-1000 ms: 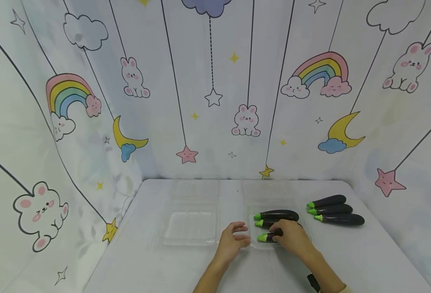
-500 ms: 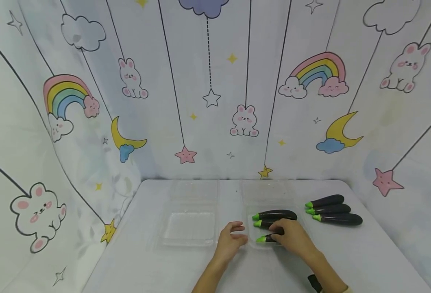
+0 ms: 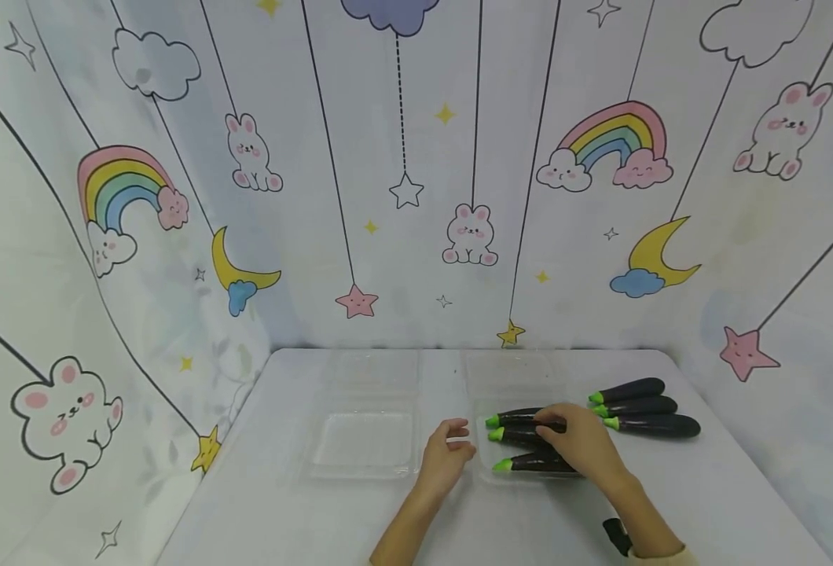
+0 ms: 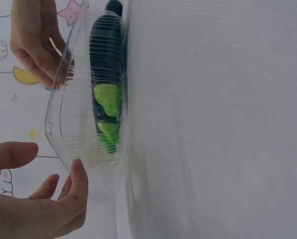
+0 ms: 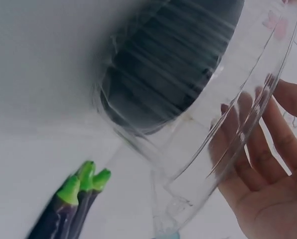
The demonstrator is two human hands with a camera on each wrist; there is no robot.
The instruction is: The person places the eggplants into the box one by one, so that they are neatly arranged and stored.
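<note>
In the head view, three eggplants lie side by side in a clear plastic clamshell box (image 3: 483, 456): a back eggplant (image 3: 511, 415), a middle eggplant (image 3: 520, 436) and a front eggplant (image 3: 540, 465). Over the back and middle ones is my right hand (image 3: 582, 440), which hides parts of them. The right wrist view shows this hand's fingers (image 5: 260, 149) extended behind the box wall. Beside the box's left edge, my left hand (image 3: 445, 460) holds nothing, its fingers loosely bent. The left wrist view shows its fingertips (image 4: 78, 179) close to the rim; contact is unclear.
Right of the box, three more eggplants (image 3: 653, 425) lie on the white table (image 3: 303, 523). A second clear box (image 3: 363, 440) stands at the left with its lid (image 3: 374, 369) folded back. A patterned cloth (image 3: 416, 267) hangs behind.
My right hand has let go of the front eggplant and moved back over the middle and back ones. The front eggplant now shows more fully. My left hand has barely moved.
</note>
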